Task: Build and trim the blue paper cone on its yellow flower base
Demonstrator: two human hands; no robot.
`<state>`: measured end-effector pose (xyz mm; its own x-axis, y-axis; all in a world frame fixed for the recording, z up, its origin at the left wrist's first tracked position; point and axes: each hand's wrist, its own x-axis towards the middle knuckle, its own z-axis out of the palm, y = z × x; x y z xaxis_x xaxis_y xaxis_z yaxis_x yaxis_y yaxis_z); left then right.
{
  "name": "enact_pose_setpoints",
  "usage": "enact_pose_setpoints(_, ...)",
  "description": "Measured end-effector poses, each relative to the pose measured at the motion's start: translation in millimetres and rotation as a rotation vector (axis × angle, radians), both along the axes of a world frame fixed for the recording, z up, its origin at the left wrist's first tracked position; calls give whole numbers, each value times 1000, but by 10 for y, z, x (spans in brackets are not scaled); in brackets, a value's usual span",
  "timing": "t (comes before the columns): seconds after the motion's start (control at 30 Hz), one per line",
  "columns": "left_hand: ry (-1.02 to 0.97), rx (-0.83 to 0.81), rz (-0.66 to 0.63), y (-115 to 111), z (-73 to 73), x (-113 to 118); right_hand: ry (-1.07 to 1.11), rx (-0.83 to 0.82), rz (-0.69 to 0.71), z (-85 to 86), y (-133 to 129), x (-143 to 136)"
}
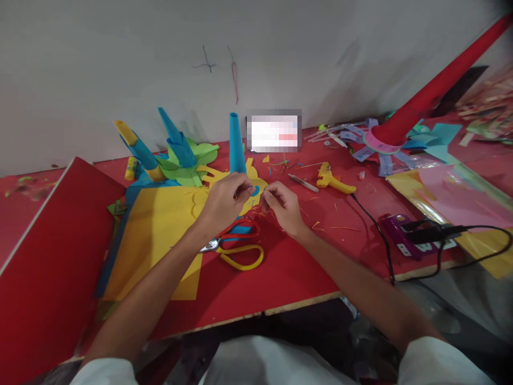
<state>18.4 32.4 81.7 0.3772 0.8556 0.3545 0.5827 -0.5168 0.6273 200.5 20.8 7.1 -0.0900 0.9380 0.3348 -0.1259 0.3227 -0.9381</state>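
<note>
My left hand (228,200) is closed in a pinch above the table, its fingertips at a small blue piece (255,191). Just to the right, my right hand (282,205) is also pinched; whatever lies between its fingertips is too small to make out. Beneath and behind both hands lies a yellow paper cutout (251,172) with small writing on it. A blue paper cone (236,144) stands upright behind my left hand. Scissors (240,257) with red and yellow handles lie below the hands, over a blue strip and yellow paper (160,224).
A yellow glue gun (334,181) and a cutter (303,183) lie to the right, with a purple power strip (404,240) and black cords beyond. Blue and green paper flowers (182,152) stand back left. A red panel (60,256) leans at left; a red cone (436,91) rises at right.
</note>
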Motion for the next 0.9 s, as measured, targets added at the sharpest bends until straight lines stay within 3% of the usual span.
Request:
enact_pose_setpoints(0.2, -48, 24, 72, 29, 108, -80, -25, -13, -25, -17, 20, 7)
enact_pose_setpoints(0.43, 62, -31, -51, 3, -37, 2, -63, 19, -16, -61, -2, 1)
enact_pose_setpoints(0.63, 135, -29, -27, -18, -76, 22, -188, 75, -2, 0, 41, 75)
enact_pose_setpoints(0.77, 110, -33, -40, -25, -126, 49, -528, 156, -129, 22, 160, 477)
enact_pose_setpoints(0.9, 76, -61, -117, -112, -319, 233, -861, 166, -351, -133, 241, 1124)
